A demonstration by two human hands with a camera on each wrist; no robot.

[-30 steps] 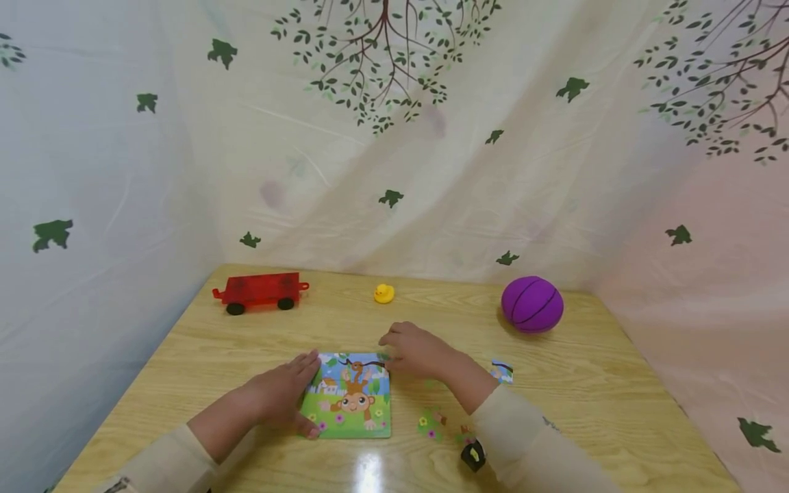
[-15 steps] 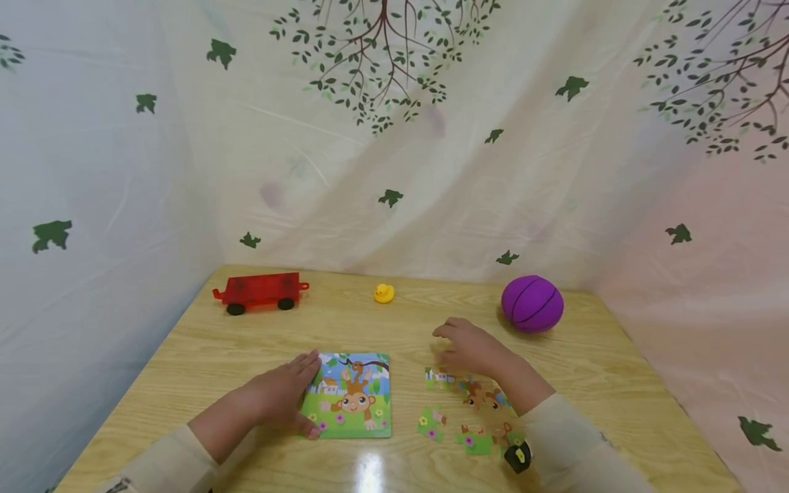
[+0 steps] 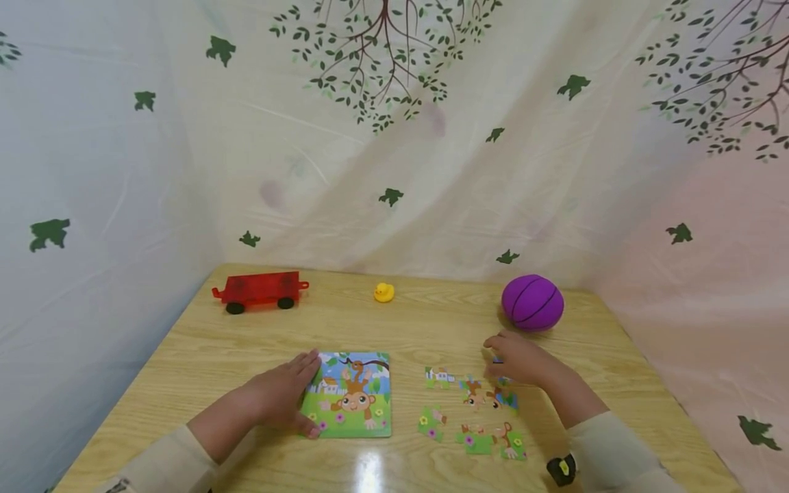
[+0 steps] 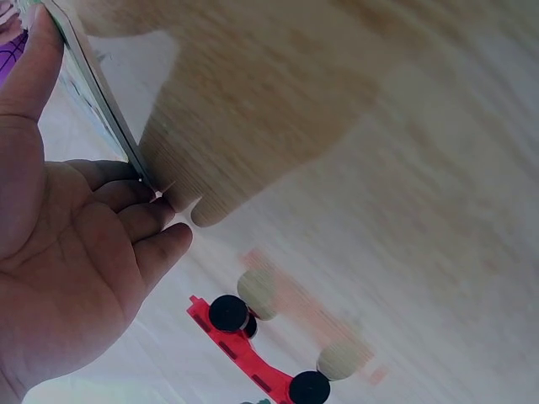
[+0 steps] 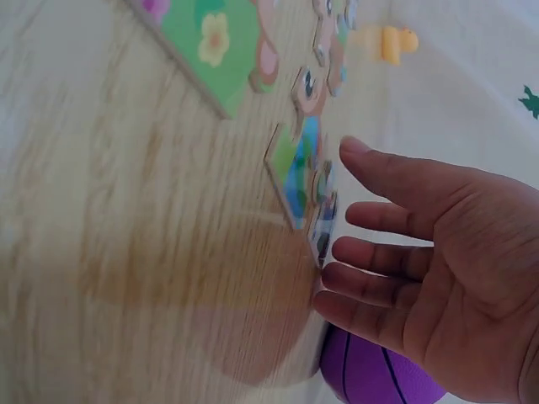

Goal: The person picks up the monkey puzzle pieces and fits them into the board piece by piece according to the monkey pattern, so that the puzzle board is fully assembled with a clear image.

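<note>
A square monkey picture board lies flat on the table. My left hand rests along its left side, thumb at the near corner and fingers at the far one; in the left wrist view, this hand touches the board's edge with fingers extended. My right hand is over the far right of the loose puzzle pieces, partly covering one. The right wrist view shows the hand with spread, slightly bent fingers and nothing gripped, beside several pieces.
A red wagon stands at the back left, a yellow duck at the back middle and a purple ball at the back right. Leaf-patterned cloth surrounds the wooden table on the back and sides.
My right hand has moved right, from beside the board's far right corner to the far right pieces, uncovering several pieces. The left hand and the board have not moved.
</note>
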